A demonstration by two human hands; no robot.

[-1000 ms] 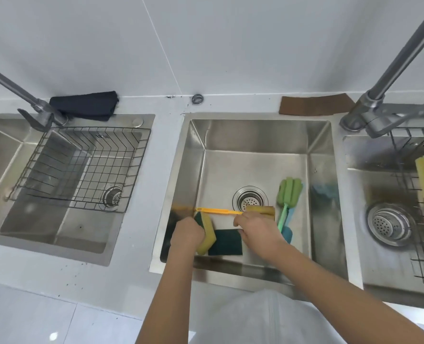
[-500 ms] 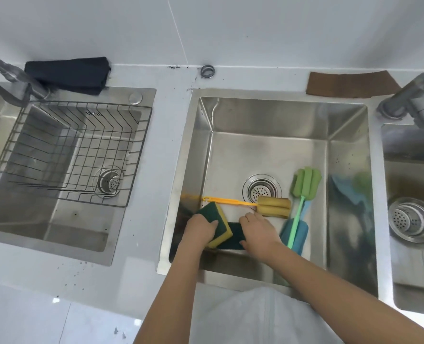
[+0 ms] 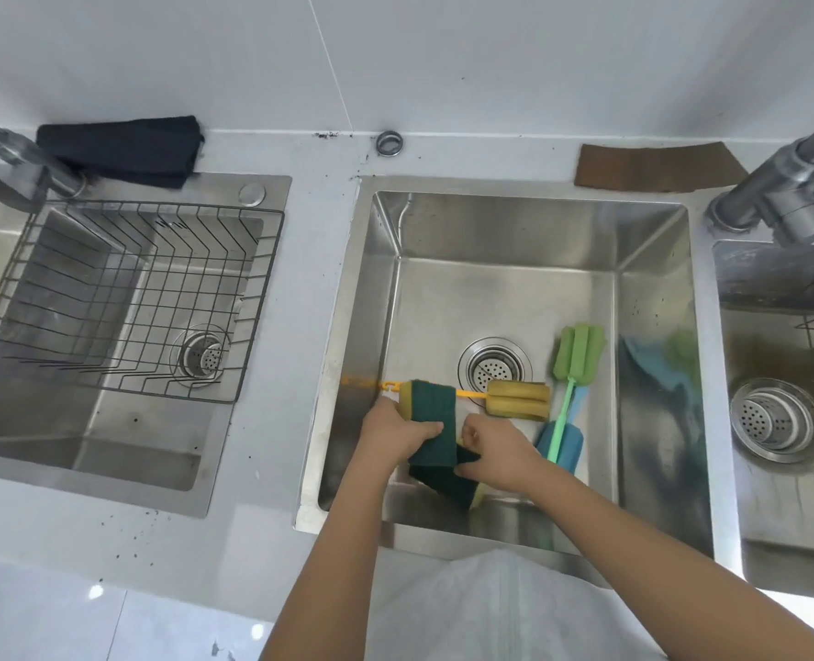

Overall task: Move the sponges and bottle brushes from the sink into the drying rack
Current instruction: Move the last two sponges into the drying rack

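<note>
Hands [image 3: 398,434] [image 3: 503,453] on 2 sponges [image 3: 431,412] [image 3: 448,477]

You see two sponges [image 3: 436,412], each dark green on one side and yellow on the other. One bottle brush [image 3: 517,398] is yellow with an orange handle. Another brush [image 3: 578,348] is light green all over. A blue brush [image 3: 565,443] lies under it. The sink [image 3: 505,288] is shiny silver. A black cloth [image 3: 124,147] and a brown cloth [image 3: 657,167] lie on the pale grey tabletop [image 3: 300,326].

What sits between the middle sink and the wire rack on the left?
In the head view, only bare white counter separates the sink from the rack, which sits in the left basin.
</note>
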